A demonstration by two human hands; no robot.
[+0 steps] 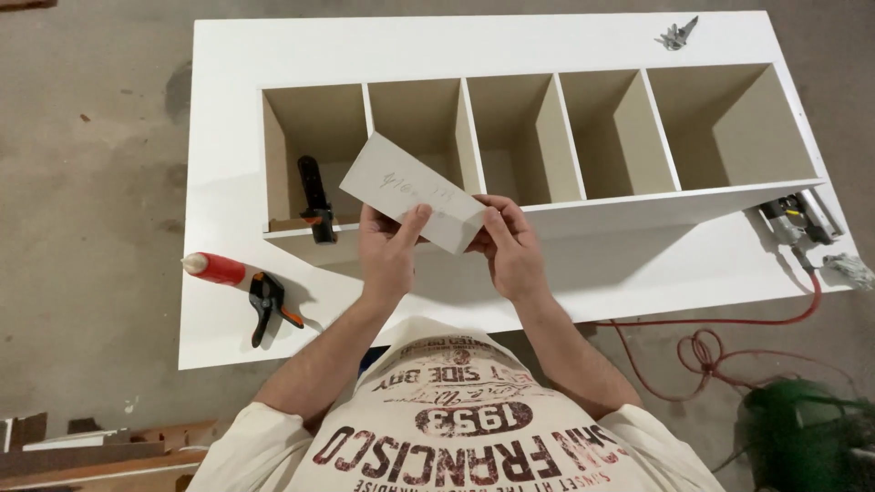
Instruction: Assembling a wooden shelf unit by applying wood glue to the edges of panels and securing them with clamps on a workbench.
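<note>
While I held the small white panel (412, 193) above the front edge of the divided white box (538, 137), my left hand (387, 251) pinched its lower edge and my right hand (506, 246) gripped its right corner, both closed on it. Keeping it square and level seemed the safest way to handle it. A black clamp (314, 200) stood on the box's front rail just beside my left hand, crowding that side. The glue bottle (214, 269), a spring clamp (267, 307) and a nail gun (797, 219) lay on the white table (638, 264).

The person wears a cream short-sleeved T-shirt (456, 428) with dark red printed lettering.
</note>
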